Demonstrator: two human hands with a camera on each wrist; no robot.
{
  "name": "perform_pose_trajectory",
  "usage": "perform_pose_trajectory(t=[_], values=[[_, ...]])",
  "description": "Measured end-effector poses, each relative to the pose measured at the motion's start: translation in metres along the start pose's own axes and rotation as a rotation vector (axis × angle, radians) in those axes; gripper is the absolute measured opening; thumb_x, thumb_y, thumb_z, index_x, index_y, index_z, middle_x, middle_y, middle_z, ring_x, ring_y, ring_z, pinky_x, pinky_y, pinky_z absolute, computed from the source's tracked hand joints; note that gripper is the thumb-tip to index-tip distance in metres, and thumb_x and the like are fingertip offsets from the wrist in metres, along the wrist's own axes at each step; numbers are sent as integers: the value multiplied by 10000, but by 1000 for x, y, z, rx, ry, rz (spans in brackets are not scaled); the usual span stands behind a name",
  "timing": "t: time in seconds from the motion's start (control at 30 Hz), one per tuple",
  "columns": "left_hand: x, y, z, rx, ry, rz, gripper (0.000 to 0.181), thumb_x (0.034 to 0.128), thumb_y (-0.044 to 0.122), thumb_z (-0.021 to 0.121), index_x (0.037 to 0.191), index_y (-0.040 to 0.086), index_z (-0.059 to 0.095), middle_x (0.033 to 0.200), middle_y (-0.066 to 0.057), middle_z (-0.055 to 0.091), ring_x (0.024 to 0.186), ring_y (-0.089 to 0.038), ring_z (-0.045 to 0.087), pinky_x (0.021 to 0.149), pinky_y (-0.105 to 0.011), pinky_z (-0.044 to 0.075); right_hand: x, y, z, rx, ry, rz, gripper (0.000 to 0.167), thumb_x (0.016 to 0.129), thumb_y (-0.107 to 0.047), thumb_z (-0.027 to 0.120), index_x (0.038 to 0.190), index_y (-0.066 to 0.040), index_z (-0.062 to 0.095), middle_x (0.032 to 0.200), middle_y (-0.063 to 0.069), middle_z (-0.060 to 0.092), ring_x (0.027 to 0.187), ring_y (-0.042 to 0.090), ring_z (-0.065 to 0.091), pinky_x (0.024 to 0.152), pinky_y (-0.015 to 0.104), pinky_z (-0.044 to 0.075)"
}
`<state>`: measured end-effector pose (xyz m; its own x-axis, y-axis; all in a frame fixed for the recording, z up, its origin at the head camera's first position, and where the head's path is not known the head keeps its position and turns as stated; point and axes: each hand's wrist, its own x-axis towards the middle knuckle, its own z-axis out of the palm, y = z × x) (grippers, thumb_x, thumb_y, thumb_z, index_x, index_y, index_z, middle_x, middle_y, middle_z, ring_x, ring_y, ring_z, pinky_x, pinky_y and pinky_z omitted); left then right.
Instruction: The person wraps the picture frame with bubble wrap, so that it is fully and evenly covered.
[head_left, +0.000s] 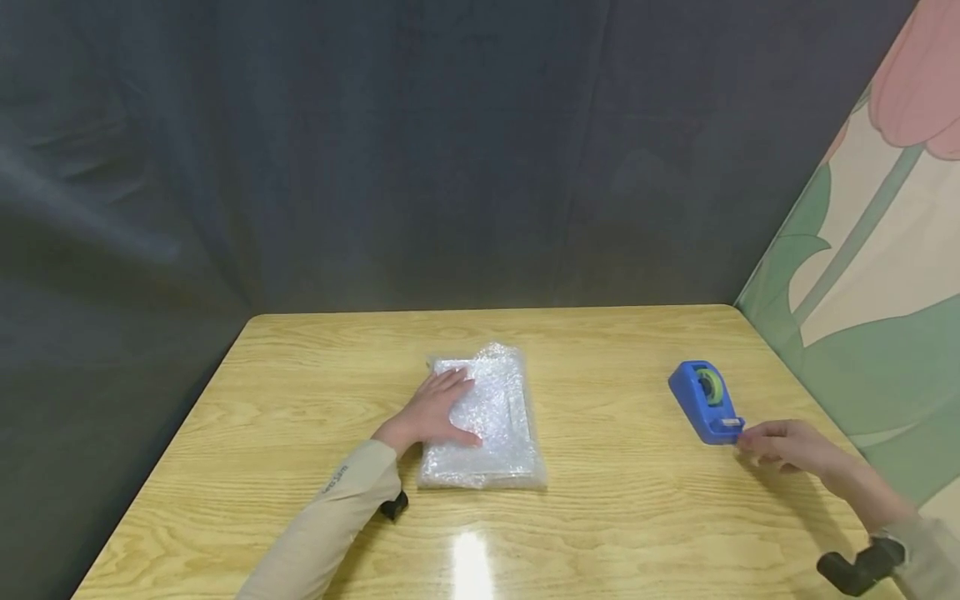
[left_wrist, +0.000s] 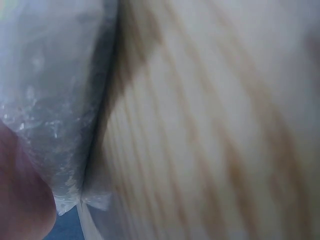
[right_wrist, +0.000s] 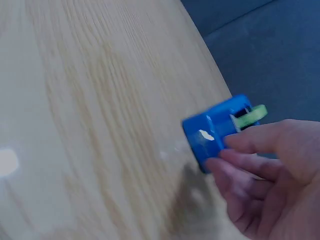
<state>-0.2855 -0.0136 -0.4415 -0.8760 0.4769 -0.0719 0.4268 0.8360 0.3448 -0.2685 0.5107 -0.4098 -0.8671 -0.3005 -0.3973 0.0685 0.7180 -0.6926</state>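
A flat rectangular package in clear bubble wrap (head_left: 504,421) lies on the table, left of its middle. My left hand (head_left: 433,410) rests on its left side with the fingers spread. In the left wrist view, the bubble wrap's edge (left_wrist: 65,95) lies against the wood. On the right stands a blue tape dispenser (head_left: 693,400) with a green-cored tape roll (head_left: 709,387). My right hand (head_left: 798,450) is at the dispenser's front end, thumb and forefinger pinched together at the cutter. The clear tape between those fingertips is hard to make out.
The wooden table (head_left: 300,433) has a bright glare spot near its front. A dark curtain (head_left: 420,167) hangs behind and to the left. A wall with a painted flower (head_left: 885,275) borders the right side. Small black devices (head_left: 861,567) are strapped to both wrists.
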Motion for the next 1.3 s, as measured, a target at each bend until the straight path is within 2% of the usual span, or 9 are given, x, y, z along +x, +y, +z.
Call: perform_pose_trajectory(t=[0.13,0.4,0.5,0.63,0.67,0.73,0.87,0.97,1.3], values=[[1,-1,2,2,-5,-2,1027,654,661,639,1436,118,253,1516,-77,93,1383,-257,70,1113,-454,3,3,-1,9,61,118,33,463,925,-281,494,1091,148,544,956,117,665,819,112,586,703,305,509],[1,-1,2,3,6,5,1017,656,657,644,1431,115,270,1515,-83,107,1381,-264,82,1113,-460,15,4,3,21,185,237,57,538,914,-318,512,1120,179,531,916,22,684,758,-18,591,690,206,501],[2,-2,2,1,4,2,1016,657,659,641,1432,119,267,1516,-76,101,1382,-259,75,1114,-458,12,4,5,25,242,279,69,521,902,-330,535,1092,155,566,850,-69,678,742,-25,586,677,203,496],[1,-3,3,4,2,-6,1016,656,655,646,1434,126,263,1518,-65,92,1383,-246,68,1114,-442,-1,8,7,29,313,310,47,372,888,-310,566,1003,35,646,791,-162,642,731,-30,577,670,189,503],[1,-3,2,2,3,-6,1015,656,651,649,1434,126,264,1518,-64,92,1383,-246,68,1114,-441,-3,9,7,30,325,308,47,392,885,-307,572,1016,57,638,795,-155,642,731,-31,575,672,185,505],[0,-3,2,-3,7,-2,1014,654,644,656,1432,121,268,1517,-70,98,1382,-252,73,1113,-446,-1,10,8,31,326,309,53,420,881,-315,579,1035,73,627,802,-167,629,732,-45,564,672,174,504],[0,-3,2,-2,8,5,1018,654,648,651,1433,118,265,1516,-78,96,1381,-266,75,1112,-458,6,11,7,34,291,313,76,624,882,-349,571,1159,202,478,838,-157,618,733,-78,538,667,163,495],[0,-3,2,-4,8,5,1018,654,647,653,1433,116,266,1516,-80,96,1381,-269,73,1113,-456,13,11,7,36,281,327,76,642,884,-360,565,1165,209,465,847,-152,619,732,-96,526,665,153,493],[0,-2,2,-9,11,7,1015,654,637,661,1430,111,272,1515,-78,99,1380,-268,80,1114,-448,15,11,6,47,147,473,59,486,886,-390,548,957,80,645,838,-146,554,723,-29,478,599,200,462]])
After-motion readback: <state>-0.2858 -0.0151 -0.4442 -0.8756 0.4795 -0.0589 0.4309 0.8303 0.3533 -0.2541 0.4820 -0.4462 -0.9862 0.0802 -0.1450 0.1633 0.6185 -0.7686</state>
